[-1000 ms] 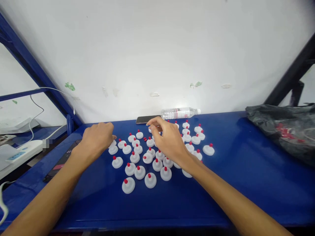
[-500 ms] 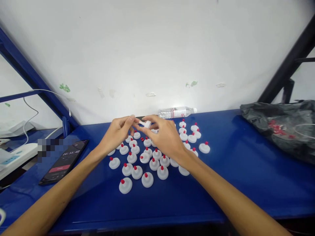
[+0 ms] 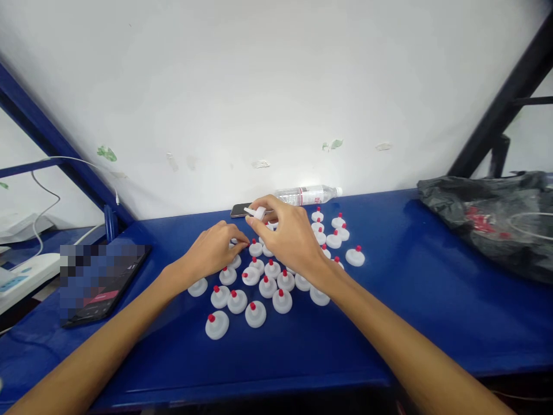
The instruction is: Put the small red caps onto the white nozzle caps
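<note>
My right hand (image 3: pixel 287 227) is closed round a white pointed nozzle cap (image 3: pixel 259 213), held above the table with its slim spout aimed left and no red tip on it. Lower and to the left, my left hand (image 3: pixel 213 248) is down at the table, thumb and fingers pinched together. Its fingertips hide whatever is between them. Around and below both hands stand several white round nozzle caps with red tips, such as the front one (image 3: pixel 256 314) and the one at right (image 3: pixel 355 256). One tipped cap (image 3: pixel 250 275) leans among them.
A clear plastic bottle (image 3: pixel 309 195) lies along the wall, beside a dark phone (image 3: pixel 240 210). Another phone (image 3: pixel 106 294) lies at left near a white power strip (image 3: pixel 32 274). At right, a black plastic bag (image 3: pixel 444 207) holds small red pieces (image 3: pixel 481 220) on the blue table (image 3: pixel 389 305).
My left hand has left the nozzle cap and dropped to the table, where small loose red pieces lay before. My right hand keeps the white nozzle cap raised. The view has shifted slightly.
</note>
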`<state>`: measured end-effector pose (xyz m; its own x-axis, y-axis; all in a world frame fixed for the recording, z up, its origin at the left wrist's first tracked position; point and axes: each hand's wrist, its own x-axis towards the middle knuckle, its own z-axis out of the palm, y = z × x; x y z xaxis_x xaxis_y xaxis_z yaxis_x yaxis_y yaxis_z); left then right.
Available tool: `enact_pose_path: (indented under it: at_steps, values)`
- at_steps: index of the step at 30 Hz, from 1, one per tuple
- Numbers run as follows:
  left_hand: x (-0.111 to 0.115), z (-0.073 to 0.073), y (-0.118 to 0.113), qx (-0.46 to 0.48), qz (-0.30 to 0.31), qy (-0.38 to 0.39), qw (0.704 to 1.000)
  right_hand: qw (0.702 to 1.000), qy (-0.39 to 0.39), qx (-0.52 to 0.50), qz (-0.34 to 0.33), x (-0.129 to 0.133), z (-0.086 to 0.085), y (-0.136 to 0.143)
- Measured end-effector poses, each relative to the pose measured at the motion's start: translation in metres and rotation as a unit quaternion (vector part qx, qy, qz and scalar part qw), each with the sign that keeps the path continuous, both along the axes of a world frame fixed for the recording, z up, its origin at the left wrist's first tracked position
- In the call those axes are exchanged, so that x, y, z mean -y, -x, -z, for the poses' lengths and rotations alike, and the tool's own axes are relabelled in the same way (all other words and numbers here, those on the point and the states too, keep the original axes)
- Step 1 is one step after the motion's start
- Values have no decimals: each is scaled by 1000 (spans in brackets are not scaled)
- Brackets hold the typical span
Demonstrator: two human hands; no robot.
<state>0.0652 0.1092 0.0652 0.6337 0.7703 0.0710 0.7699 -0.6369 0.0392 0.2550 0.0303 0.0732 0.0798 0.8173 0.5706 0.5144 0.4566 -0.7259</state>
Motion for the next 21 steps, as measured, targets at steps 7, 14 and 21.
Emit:
enact_pose_path:
  at_steps: [7, 14, 21]
  values:
    - [-2, 3, -1, -9, -18, 15, 1000, 1000, -2, 3, -2, -1, 1, 1]
    - [-2, 2, -2, -1, -19, 28, 999, 1000, 15, 11, -3, 0, 0, 2]
    - [-10, 8, 0, 12, -2, 38, 999, 999, 22, 26, 0, 3, 1, 3]
